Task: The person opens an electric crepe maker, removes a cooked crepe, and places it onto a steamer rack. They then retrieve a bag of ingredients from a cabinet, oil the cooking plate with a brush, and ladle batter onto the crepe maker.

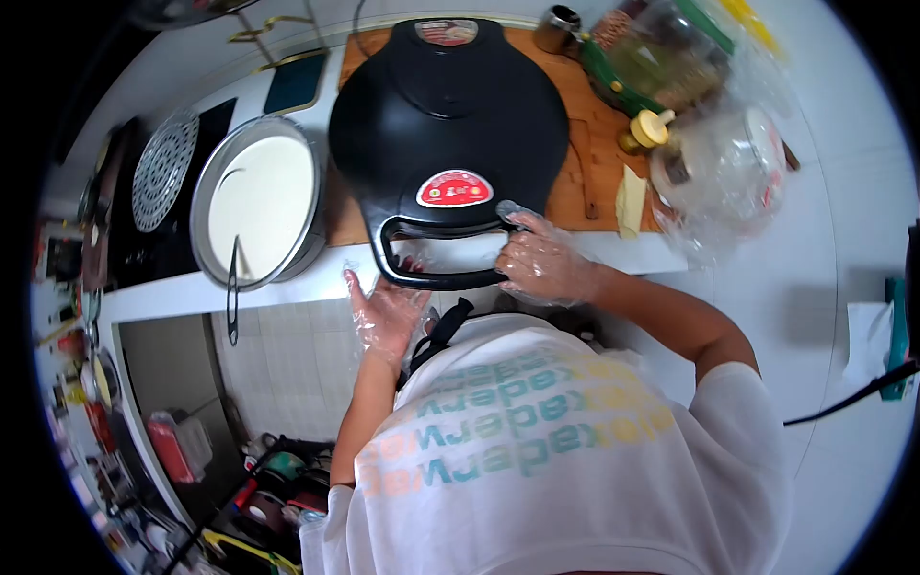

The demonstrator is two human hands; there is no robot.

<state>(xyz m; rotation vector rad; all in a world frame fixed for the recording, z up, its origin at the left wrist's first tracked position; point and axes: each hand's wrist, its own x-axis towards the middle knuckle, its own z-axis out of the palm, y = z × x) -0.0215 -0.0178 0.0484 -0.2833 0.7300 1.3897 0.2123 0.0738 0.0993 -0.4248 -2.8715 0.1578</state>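
Note:
A black electric baking pan stands on a wooden board with its round lid down and its loop handle facing me. My right hand, in a clear plastic glove, is closed around the right side of that handle. Also gloved, my left hand is at the handle's left corner, thumb and fingers apart. Some of its fingertips are partly hidden behind the handle. To the left, a metal basin holds white batter, and a ladle leans over its rim.
A perforated white rack lies on the black stovetop at left. On the right are a yellow-capped bottle, a green-rimmed container, a plastic-wrapped tub and a metal cup. The counter's front edge runs below the basin.

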